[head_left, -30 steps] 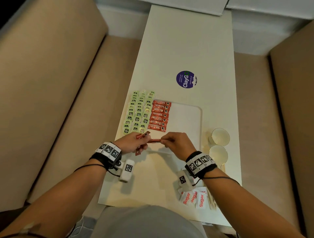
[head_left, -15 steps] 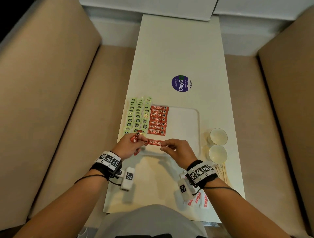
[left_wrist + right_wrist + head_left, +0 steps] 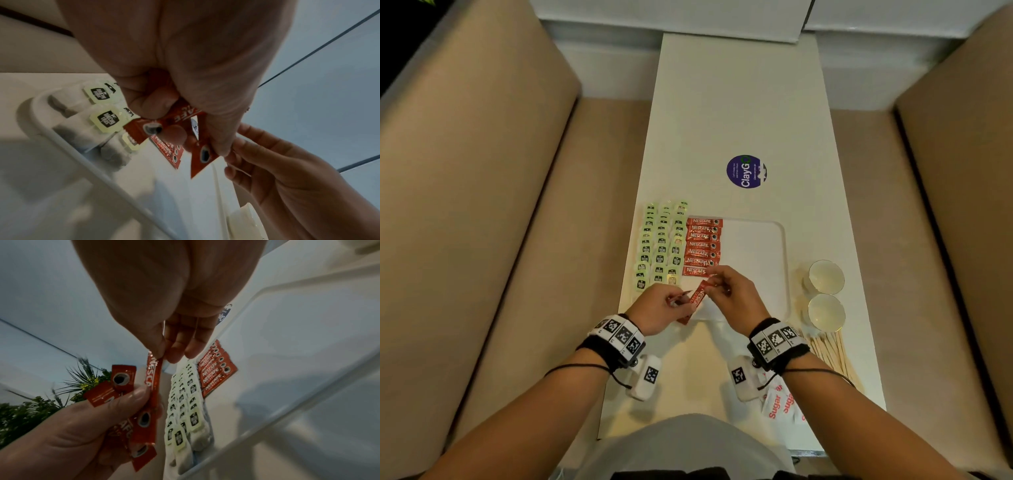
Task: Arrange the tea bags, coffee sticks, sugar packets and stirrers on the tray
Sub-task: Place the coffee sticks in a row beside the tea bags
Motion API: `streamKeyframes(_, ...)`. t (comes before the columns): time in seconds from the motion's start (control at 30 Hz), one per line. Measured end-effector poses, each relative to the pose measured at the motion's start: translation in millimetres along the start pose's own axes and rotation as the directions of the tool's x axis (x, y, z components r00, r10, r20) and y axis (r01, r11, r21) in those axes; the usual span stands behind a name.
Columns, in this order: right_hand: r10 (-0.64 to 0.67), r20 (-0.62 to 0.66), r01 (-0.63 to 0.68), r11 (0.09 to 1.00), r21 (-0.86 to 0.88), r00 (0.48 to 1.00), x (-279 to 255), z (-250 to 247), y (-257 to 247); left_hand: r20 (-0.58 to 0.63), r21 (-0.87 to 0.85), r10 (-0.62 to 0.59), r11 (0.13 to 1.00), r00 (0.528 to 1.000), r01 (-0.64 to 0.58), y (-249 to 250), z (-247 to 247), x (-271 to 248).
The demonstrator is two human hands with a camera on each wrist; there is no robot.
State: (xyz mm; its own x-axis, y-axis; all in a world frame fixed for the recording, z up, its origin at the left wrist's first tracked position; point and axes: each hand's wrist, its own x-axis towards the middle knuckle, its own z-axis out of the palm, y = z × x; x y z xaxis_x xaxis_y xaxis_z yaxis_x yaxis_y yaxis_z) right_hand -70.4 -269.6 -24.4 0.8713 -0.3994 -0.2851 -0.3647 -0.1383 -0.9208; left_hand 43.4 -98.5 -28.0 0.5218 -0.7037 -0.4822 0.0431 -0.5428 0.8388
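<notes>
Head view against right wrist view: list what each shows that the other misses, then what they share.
Only the head view shows the two paper cups, the wooden stirrers and the sugar packets. Only the right wrist view shows leafy plants behind the left hand. Both show the right hand pinching one coffee stick from the left hand's bunch, the laid row of coffee sticks and the tea bags.

Head overhead; wrists close, sharing tray (image 3: 784, 240)

Tea bags (image 3: 661, 245) left of coffee sticks (image 3: 703, 246)
</notes>
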Motion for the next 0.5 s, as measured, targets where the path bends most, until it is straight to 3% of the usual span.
streamKeyframes(0.13, -0.025, 0.018, 0.025, 1.0, -0.008, 1.0, 4.4, 10.9, -9.7, -0.043, 0.05, 0.061, 0.997, 0.997, -0.059, 7.7, -4.1, 3.3)
streamKeyframes(0.2, -0.033, 0.042, 0.034, 0.999, -0.019, 0.999, 4.2, 15.1, -10.0, -0.086, -0.071, 0.048, 0.996, 0.995, -0.055, 15.1, -7.3, 4.9)
streamKeyframes(0.33, 0.046, 0.077, -0.047, 0.999, -0.001, 0.996, 3.7, 19.5, -8.0, -0.194, -0.329, -0.095, 0.944, 0.976, 0.026, 22.9, -14.6, 9.7)
streamKeyframes(0.5, 0.041, 0.008, -0.041, 0.999, 0.029, 0.999, 7.0, 23.8, -6.5, -0.167, -0.395, -0.117, 0.918, 0.979, 0.043, 22.6, -20.4, 11.1)
